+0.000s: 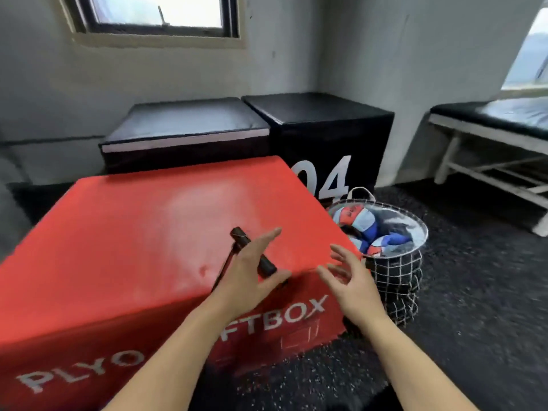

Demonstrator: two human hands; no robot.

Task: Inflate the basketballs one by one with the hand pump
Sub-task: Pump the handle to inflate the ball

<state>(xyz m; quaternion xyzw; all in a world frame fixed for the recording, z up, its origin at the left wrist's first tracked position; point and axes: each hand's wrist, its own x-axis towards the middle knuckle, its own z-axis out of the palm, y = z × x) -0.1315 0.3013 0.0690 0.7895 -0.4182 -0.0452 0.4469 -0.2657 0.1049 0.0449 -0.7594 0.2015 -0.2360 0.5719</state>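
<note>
Both hands' grip spread, left hand (252,274) over pump (252,253), right hand (350,280) bare; red box (133,232) reads "PLYO…FTBOX".

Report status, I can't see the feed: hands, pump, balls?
Left hand open over the hand pump on the red box. Right hand open, empty. Balls in the basket, right of the box. Nothing in the way.

red box (142,232): smooth vinyl, slight sheen
black boxes (189,120): glossy leatherette
basket (397,280): checked cloth
floor (474,262): rough speckled rubber
pump (241,237): matt black
</note>
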